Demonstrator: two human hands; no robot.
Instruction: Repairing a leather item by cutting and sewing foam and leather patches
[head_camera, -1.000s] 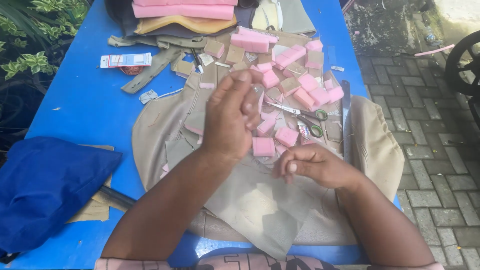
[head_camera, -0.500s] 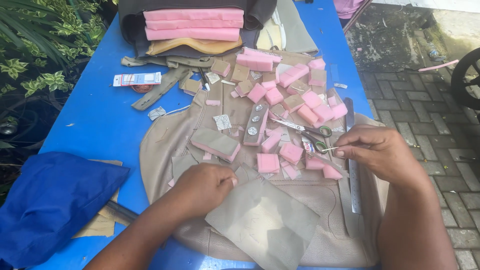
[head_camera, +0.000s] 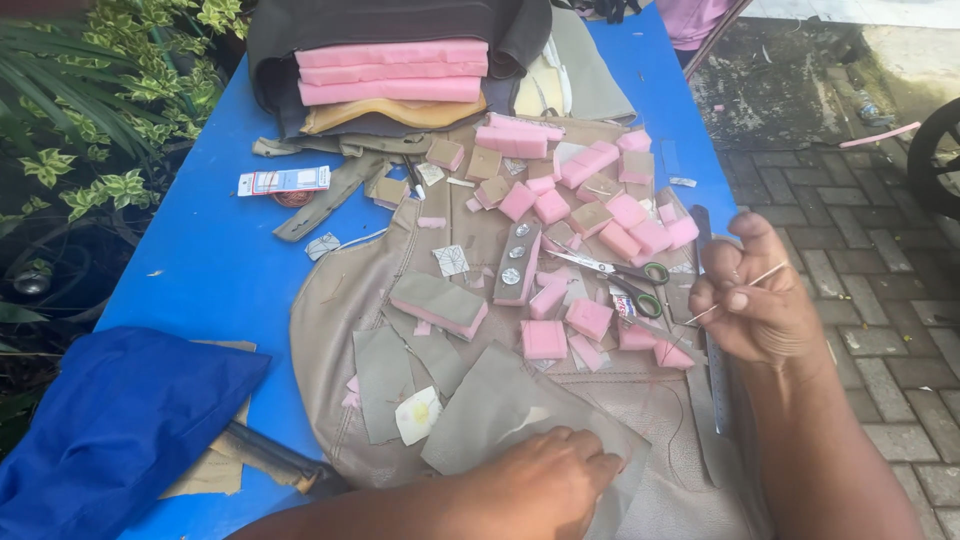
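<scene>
Since the earlier frame, the right hand (head_camera: 757, 305) is rising clear of the pink foam blocks (head_camera: 545, 339), its grip pinching a thin pale needle (head_camera: 752, 283) between thumb and fingertips. Left hand (head_camera: 545, 483) is pressing flat, fingers spread and holding nothing, on a grey fabric piece (head_camera: 500, 405) lying over the tan leather sheet (head_camera: 330, 310) on the blue desk (head_camera: 210, 270). Scissors (head_camera: 605, 268) are lying among the blocks, just beside the raised hand.

Blue cloth (head_camera: 110, 430), scissors (head_camera: 610, 268), stacked pink foam (head_camera: 390, 72)
</scene>
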